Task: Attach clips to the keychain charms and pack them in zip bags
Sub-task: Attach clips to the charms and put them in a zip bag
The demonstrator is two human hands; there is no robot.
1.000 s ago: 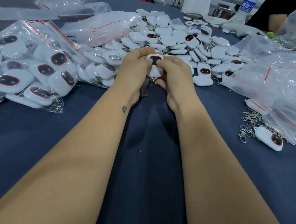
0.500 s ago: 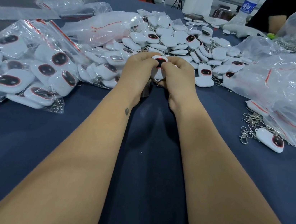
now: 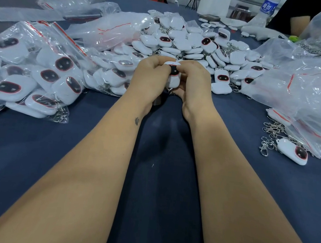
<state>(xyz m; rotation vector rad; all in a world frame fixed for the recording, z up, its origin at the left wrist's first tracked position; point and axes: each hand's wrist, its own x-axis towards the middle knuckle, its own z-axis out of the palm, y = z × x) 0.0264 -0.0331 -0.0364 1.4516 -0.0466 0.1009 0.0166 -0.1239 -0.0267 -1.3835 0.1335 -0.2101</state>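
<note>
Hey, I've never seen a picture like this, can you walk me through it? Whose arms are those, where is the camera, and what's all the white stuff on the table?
There is no machine here. The camera sits on a person's head and looks forward and down, so the two long arms are that person's own. There is just this one view.

Both hands, the left hand and the right hand, meet in the middle and grip one white charm with a dark face, held above the dark blue table.

Behind the hands lies a big loose pile of charms. On the left are zip bags already filled with charms. On the right lie crumpled clear bags, a cluster of metal clips and one charm lying alone. At the far right edge another person's arm shows.
</note>
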